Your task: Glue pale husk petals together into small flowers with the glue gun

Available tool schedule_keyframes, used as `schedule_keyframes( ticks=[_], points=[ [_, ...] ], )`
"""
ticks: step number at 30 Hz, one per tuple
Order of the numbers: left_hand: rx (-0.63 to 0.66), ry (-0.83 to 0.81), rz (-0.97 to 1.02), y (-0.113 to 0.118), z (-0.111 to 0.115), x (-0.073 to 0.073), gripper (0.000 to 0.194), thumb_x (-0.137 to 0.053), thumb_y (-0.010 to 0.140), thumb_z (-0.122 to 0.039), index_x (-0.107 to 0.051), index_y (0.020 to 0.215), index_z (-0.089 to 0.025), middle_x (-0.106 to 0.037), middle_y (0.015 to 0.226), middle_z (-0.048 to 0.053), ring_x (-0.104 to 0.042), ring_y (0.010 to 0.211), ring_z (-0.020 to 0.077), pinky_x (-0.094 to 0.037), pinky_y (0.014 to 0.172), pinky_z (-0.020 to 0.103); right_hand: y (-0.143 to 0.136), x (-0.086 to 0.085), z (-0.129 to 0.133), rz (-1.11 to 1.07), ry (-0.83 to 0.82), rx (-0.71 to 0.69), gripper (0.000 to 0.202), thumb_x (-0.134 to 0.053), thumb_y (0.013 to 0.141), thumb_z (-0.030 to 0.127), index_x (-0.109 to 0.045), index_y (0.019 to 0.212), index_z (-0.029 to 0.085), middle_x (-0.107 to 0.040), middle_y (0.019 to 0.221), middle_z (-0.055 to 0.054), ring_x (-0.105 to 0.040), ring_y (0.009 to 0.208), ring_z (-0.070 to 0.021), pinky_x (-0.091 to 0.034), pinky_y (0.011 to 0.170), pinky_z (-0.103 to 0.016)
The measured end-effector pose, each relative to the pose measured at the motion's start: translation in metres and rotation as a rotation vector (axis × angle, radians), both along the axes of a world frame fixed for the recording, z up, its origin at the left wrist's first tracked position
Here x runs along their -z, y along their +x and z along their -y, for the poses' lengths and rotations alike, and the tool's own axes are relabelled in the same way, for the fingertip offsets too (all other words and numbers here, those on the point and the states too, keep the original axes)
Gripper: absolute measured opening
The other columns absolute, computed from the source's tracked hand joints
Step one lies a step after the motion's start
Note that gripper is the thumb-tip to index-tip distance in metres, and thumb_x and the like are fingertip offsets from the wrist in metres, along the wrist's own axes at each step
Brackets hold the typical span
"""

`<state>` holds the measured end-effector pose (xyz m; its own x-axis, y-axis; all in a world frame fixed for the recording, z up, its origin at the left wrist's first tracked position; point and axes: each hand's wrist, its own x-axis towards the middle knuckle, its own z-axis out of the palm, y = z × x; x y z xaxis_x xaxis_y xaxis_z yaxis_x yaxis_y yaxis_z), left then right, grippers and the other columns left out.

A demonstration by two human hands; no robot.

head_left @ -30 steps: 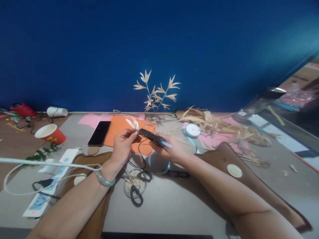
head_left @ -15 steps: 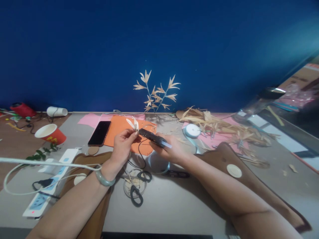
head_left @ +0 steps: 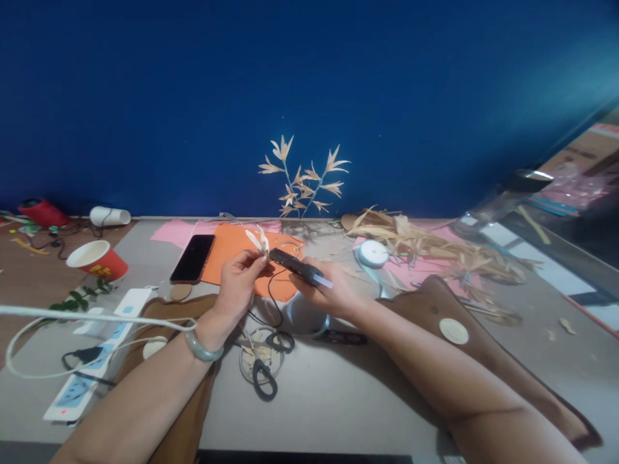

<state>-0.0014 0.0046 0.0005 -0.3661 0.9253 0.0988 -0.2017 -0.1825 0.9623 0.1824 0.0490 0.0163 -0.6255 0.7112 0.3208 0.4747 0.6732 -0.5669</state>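
Note:
Between thumb and fingers, my left hand (head_left: pixel 240 278) pinches a small pale husk flower (head_left: pixel 259 241), its petals pointing up. My right hand (head_left: pixel 325 288) is wrapped round a black corded tool (head_left: pixel 293 263), perhaps a glue gun, with a pale stick jutting from its back end. The tool's tip is at the base of the flower, by my left fingertips; whether they touch is too small to tell. Under both hands lies orange paper (head_left: pixel 227 241). Black-handled scissors (head_left: pixel 265 380) rest below them on the grey table (head_left: pixel 309 412).
Two stems of dried flowers (head_left: pixel 304 183) stand at the back. A phone (head_left: pixel 193 259), a red cup (head_left: pixel 98 260) and a power strip (head_left: pixel 97 354) are at the left. White cables cross near my left wrist. To the right are a ribbon roll (head_left: pixel 374 253) and dried husks (head_left: pixel 425 248).

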Motion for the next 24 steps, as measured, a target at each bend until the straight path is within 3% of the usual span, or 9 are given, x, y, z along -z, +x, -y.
schedule_keyframes(
  ticks=[24],
  points=[
    [0.005,0.017,-0.024,-0.0006,0.0006,0.0001,0.022,-0.075,0.070,-0.029,-0.065,0.078,-0.011,-0.066,0.064,0.001,-0.064,0.061,0.0124,-0.056,0.066,0.027,-0.0006,-0.0004,0.0008,-0.005,0.015,0.018,0.022,-0.050,0.087,0.036,-0.049,0.073,0.019,-0.057,0.061,-0.001,-0.053,0.052,-0.0120,-0.028,0.051,-0.022]
  ],
)
